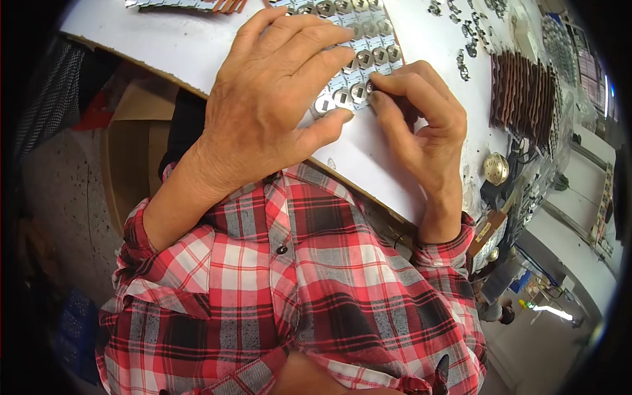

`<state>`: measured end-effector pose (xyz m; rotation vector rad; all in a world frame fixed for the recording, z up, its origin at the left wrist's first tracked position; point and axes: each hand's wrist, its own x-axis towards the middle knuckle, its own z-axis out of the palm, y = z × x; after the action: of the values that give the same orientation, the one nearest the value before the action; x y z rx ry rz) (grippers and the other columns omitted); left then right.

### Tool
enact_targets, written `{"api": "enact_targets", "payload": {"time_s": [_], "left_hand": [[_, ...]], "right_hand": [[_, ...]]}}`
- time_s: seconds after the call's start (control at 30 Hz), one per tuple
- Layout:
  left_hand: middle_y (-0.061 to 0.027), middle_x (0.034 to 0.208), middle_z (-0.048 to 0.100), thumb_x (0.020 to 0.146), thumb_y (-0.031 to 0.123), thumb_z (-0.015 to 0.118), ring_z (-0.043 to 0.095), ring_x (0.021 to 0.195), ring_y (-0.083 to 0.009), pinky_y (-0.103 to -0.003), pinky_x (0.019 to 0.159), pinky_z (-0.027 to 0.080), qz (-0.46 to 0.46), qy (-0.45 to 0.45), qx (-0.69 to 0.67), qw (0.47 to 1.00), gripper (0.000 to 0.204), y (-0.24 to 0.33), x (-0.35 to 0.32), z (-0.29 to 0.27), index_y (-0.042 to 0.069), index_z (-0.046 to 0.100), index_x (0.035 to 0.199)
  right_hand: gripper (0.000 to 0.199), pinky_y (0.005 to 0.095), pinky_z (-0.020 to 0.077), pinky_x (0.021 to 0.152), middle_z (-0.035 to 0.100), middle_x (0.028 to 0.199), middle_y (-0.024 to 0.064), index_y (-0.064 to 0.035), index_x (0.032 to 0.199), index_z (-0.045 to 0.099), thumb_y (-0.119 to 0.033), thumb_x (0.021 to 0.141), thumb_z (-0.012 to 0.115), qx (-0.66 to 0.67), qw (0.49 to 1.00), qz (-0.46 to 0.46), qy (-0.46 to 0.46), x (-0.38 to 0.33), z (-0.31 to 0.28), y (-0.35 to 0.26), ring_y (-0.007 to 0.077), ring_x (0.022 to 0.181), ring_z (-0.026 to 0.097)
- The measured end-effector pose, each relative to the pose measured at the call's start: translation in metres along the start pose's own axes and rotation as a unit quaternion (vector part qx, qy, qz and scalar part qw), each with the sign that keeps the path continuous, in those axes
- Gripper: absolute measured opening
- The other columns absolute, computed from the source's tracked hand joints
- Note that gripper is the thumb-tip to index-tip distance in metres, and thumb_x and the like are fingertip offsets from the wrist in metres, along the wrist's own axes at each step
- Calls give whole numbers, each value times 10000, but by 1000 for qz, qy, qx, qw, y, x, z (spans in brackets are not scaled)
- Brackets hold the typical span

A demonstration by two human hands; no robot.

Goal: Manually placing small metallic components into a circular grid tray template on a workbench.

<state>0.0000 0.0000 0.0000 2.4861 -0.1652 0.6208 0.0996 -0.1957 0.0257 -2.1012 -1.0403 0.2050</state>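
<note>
A silvery panel of small round metal parts (pixel 365 49) lies on the white table (pixel 178 46). My left hand (pixel 270 99) rests flat over the panel's near left part, fingers spread and pressing it down. My right hand (pixel 421 125) is beside it, thumb and forefinger pinched at one small round part (pixel 370 87) on the panel's near right edge. Much of the panel is hidden under my left hand. Both forearms come up from red plaid sleeves.
Loose small metal pieces (pixel 464 39) are scattered at the table's far right. A stack of brown strips (pixel 523 99) stands on the right, a round brass bell (pixel 496 168) below it. A cardboard box (pixel 135 138) sits under the table's left edge.
</note>
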Motion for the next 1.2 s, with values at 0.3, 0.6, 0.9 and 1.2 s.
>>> {"api": "enact_targets", "payload": {"time_s": [0.3,0.6,0.9,1.2], "left_hand": [[-80,1321,678,661,164,849,603,1265,-302,-503,1143,409,14,24,8,1000,572,-3,-2,6,61,708,1205],[-102,1309,687,674,178,849,619,1244,-305,-495,1138,411,22,28,17,999,570,-7,-7,7,52,715,1214],[-104,1307,690,661,177,847,623,1237,-301,-493,1136,408,20,26,15,999,582,-6,-6,8,46,715,1213],[-100,1310,690,666,185,838,622,1243,-299,-498,1138,406,25,27,18,999,581,-7,-6,8,47,714,1218]], "right_hand": [[269,170,457,637,664,954,-14,-30,1187,748,23,924,736,118,986,113,41,3,-14,10,37,766,597],[175,214,465,751,719,911,-4,-33,1083,776,-4,939,681,-162,968,145,128,-3,-75,77,64,800,597],[111,203,432,664,686,883,-38,-26,1048,762,-75,958,717,-65,980,144,124,-1,-64,60,42,751,553],[120,204,463,648,703,907,-4,-53,1067,735,-69,953,703,-9,971,118,209,0,-66,59,60,766,606]]}}
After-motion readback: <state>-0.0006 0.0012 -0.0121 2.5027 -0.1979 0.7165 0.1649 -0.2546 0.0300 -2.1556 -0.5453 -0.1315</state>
